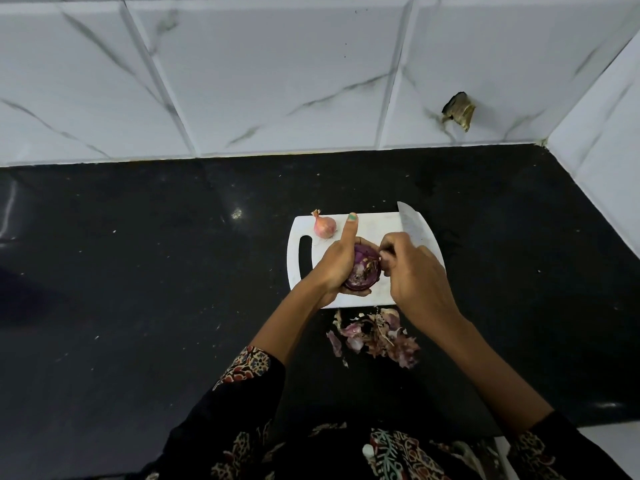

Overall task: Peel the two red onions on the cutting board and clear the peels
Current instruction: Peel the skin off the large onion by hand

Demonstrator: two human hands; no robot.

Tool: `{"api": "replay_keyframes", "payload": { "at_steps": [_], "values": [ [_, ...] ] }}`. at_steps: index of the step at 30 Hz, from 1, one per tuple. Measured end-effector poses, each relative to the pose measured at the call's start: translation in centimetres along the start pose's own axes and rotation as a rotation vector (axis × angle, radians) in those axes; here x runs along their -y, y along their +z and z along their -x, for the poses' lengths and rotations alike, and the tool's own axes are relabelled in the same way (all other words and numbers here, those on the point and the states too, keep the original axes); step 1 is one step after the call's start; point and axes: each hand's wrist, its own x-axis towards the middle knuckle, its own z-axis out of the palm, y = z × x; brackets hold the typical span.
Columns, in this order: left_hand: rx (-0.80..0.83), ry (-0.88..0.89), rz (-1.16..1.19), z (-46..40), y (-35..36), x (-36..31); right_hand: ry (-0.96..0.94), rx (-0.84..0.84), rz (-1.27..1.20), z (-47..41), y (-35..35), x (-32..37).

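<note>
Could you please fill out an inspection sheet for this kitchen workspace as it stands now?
Surface: black counter with pale specks; white board lies on it.
Job's things: big onion, partly peeled, held over the board; small onion, skin on, at the board's far left corner.
Clutter: peels heaped on the counter beside the board's near edge.
Grips: left hand cups the big onion, one finger straight; right hand holds a knife, blade pointing away, fingertips at the big onion.
Cables: nothing seen.
Surroundings: white marbled tiles behind and right; a broken hole in one tile.
</note>
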Motion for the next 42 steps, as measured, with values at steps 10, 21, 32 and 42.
{"api": "replay_keyframes", "payload": {
  "at_steps": [10, 21, 32, 42],
  "values": [
    [-0.14, 0.252, 0.186, -0.6, 0.7, 0.8, 0.628, -0.056, -0.666, 0.3, 0.0, 2.0],
    [-0.163, 0.405, 0.058, 0.2, 0.9, 0.7, 0.764, -0.039, -0.836, -0.7, -0.2, 2.4],
    [-0.185, 0.316, 0.178, -0.1, 1.4, 0.8, 0.162, -0.146, -0.246, 0.1, 0.1, 2.5],
    [-0.102, 0.054, 0.599, -1.0, -1.6, 0.8, 0.167, -0.135, -0.483, 2.2, 0.7, 3.1]
  ]
}}
